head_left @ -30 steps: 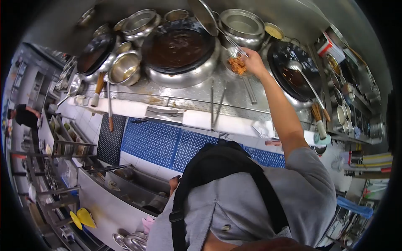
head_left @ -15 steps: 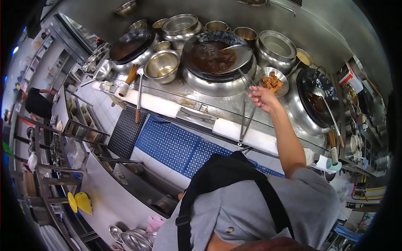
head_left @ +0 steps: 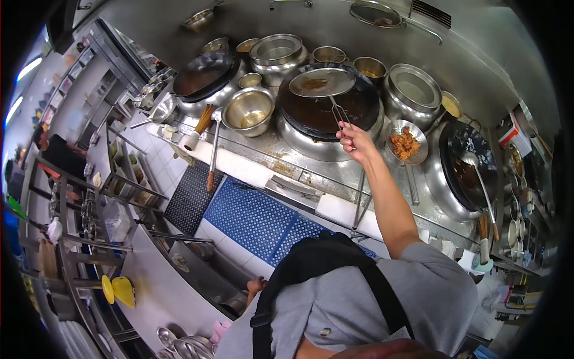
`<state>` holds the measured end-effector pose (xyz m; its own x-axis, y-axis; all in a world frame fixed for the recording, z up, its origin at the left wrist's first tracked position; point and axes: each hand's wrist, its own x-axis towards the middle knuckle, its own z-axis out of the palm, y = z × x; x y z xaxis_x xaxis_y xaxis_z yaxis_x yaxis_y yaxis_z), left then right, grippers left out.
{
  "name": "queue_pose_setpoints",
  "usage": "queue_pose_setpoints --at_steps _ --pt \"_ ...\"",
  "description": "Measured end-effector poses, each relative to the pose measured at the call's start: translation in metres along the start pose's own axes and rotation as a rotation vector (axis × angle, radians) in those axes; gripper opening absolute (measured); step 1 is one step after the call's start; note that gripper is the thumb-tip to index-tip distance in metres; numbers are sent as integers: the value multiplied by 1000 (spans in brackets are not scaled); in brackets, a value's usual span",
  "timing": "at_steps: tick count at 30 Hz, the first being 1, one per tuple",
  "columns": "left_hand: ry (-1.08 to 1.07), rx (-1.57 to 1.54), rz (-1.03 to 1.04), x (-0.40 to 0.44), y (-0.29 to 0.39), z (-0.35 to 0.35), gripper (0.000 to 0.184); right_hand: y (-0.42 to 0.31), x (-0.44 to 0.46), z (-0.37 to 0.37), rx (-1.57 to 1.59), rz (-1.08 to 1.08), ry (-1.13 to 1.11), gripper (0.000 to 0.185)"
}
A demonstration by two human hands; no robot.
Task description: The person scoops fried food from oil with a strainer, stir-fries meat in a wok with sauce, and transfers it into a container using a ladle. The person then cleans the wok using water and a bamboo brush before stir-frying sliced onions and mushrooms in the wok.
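My right hand (head_left: 355, 142) is closed round the wire handle of a wide, round skimmer (head_left: 317, 82). Its flat disc is held above the large wok (head_left: 299, 119), which has dark liquid in it; a brown patch shows on the disc. Just right of that hand, a perforated ladle (head_left: 412, 157) with browned fried pieces (head_left: 405, 143) rests on the stove top. Low in the view, my left hand (head_left: 257, 285) is at the edge of the steel counter behind me, small and partly hidden by my body, so its fingers are unclear.
Steel bowl (head_left: 250, 113), wooden-handled ladle (head_left: 214, 155) and bamboo brush (head_left: 200, 127) lie left of the wok. Another wok (head_left: 469, 161) with a ladle stands right. Lidded pots (head_left: 412, 87) line the back. Tongs (head_left: 360, 200) lean at the front edge; blue mats (head_left: 248, 218) cover the floor.
My right hand has moved up and left, raising the skimmer disc from the wok's dark liquid. The camera view has shifted, and my left hand has come further into sight.
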<state>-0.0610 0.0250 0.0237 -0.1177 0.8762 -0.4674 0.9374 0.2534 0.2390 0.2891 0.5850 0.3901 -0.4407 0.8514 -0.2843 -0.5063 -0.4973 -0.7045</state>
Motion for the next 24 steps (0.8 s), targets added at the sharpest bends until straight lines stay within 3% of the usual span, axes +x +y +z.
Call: queue_pose_setpoints --at_steps 3,6,8,10,12,13,16,19,22,24 --pt "121 -87 -176 13 26 -16 29 -14 26 -2 -62 -67 -27 25" --pt "139 -946 -547 15 21 5 33 -60 57 6 -155 -136 -59 34" --pt "130 -1152 -530 4 23 -3 37 -104 89 7 -414 -246 23 55" --pt "137 -1469 -524 -6 35 -22 38 -151 105 13 -624 -313 92 59" --pt "266 -546 -188 -29 42 -36 37 -196 130 5 -1067 -372 226 55" --pt "302 -83 -16 -37 35 -28 36 -212 188 -38 -1581 -843 257 49" --pt "67 -123 -153 -50 35 -24 35 -232 175 -15 -1949 -613 510 42" --pt "51 -217 -213 -54 31 -25 35 -240 195 -8 -2345 -262 435 41" --pt "69 -277 -243 -47 13 -19 35 -221 189 9 -2055 -434 519 44" --pt "70 -332 -261 -41 -5 -7 35 -183 184 20 -1867 -660 433 46"
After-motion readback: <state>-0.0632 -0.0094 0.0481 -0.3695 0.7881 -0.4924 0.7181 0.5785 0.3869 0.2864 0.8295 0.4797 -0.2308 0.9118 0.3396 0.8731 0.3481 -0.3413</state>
